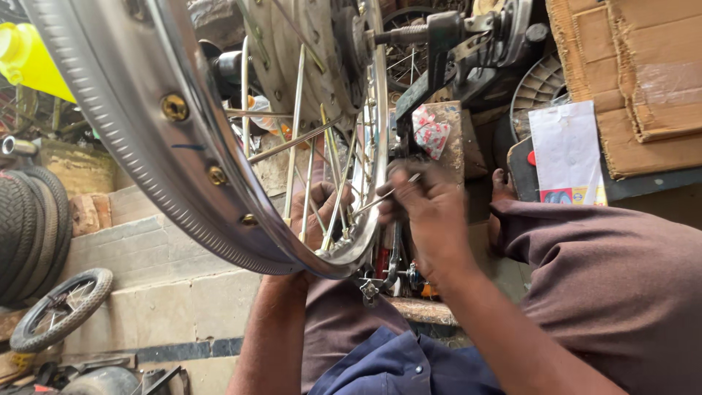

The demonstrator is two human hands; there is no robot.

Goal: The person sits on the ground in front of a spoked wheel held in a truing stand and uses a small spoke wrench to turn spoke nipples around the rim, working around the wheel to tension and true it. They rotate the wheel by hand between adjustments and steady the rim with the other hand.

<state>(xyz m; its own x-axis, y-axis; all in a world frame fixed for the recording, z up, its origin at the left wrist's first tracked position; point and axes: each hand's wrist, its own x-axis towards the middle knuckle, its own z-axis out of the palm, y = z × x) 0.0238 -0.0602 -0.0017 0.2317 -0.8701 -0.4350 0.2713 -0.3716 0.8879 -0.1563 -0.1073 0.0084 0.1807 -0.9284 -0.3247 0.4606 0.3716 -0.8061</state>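
Note:
A shiny steel wheel rim [124,110] with thin metal spokes [296,139] and brass nipples fills the upper left, mounted on a dark truing stand [439,51]. My left hand [314,216] reaches up behind the spokes at the rim's lowest part and grips the rim and spokes there. My right hand [428,212] is just right of the rim, fingers pinched on a thin metal spoke [384,194] that points toward the rim. My knees in brown trousers are at the lower right.
Flattened cardboard [636,73] and a white packet [567,153] lie at the right. Stacked tyres [29,234] and a small spoked wheel [62,307] rest at the left by a stone step [161,278]. A yellow container [29,58] sits upper left.

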